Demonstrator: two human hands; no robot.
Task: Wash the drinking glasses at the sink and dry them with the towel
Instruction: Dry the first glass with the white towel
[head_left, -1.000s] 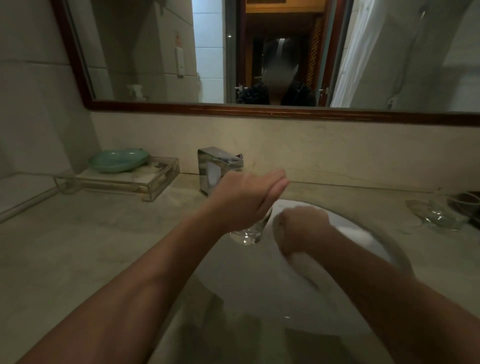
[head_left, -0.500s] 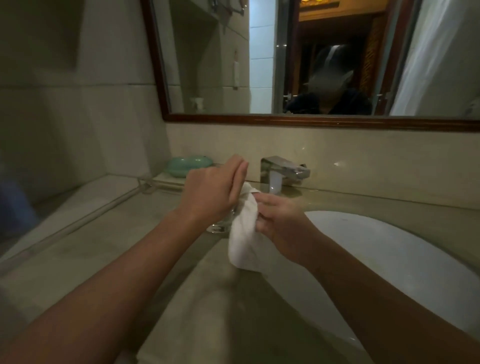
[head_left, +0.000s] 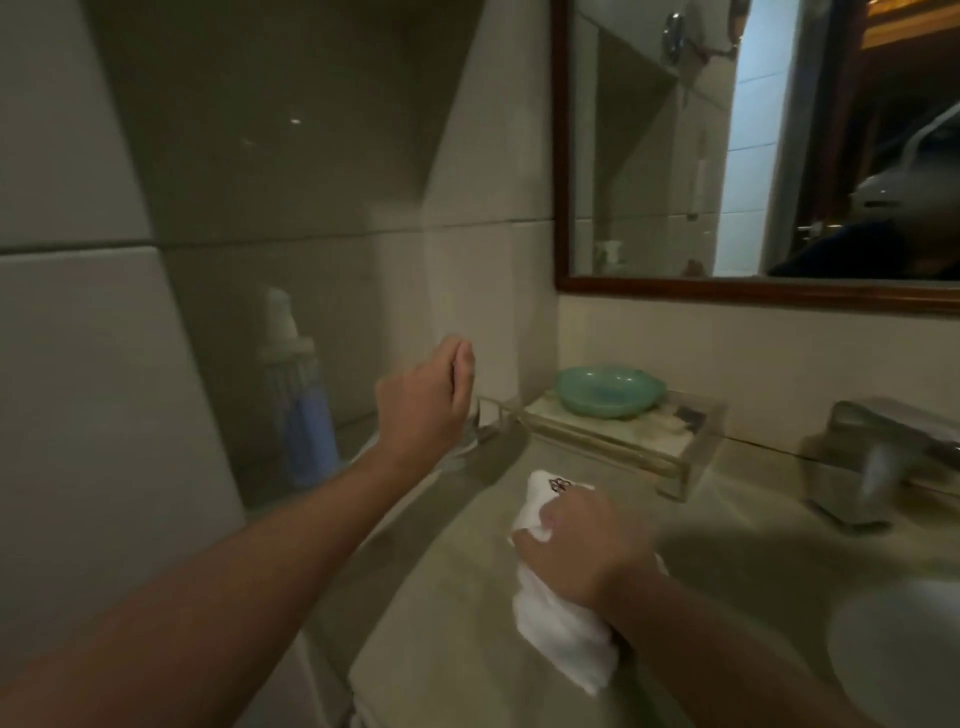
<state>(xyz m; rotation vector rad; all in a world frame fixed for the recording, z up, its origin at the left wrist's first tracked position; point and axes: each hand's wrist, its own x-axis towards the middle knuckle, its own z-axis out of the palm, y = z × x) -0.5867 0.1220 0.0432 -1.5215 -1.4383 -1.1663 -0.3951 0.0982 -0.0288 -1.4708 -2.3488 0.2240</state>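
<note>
Counting one drinking glass (head_left: 467, 441), clear and badly blurred, standing or hanging low at the far left corner of the counter (head_left: 441, 582), just left of the tray and well apart from the basin. Logging the left hand (head_left: 423, 400) directly over it, arm stretched out, fingers curled downward above the rim; not managing to tell whether gripping or merely hovering, since the back of the hand is hiding the contact. Logging the right hand (head_left: 582, 545) nearer the body, fingers clenched round one white towel (head_left: 561, 639), bunching it, with one dark stitched emblem (head_left: 558, 486) showing at the upper end and the loose lower end trailing down onto the counter. Counting two bare forearms, both entering from the bottom edge. Moving outward: noting one clear tray (head_left: 670, 457) against the back wall, carrying one green dish (head_left: 610, 389) on its left half. Noting one metal faucet (head_left: 883, 452) to the right of the tray, smeared by motion. Catching only part of one white basin (head_left: 893, 654) at the lower right corner. Counting one blue bottle (head_left: 298, 415) with a white top off to the left, hazy, apparently behind a glassy panel. Noting one wood-framed mirror (head_left: 562, 156) above the back splash, upper right, reflecting tiled wall and a doorway.
</note>
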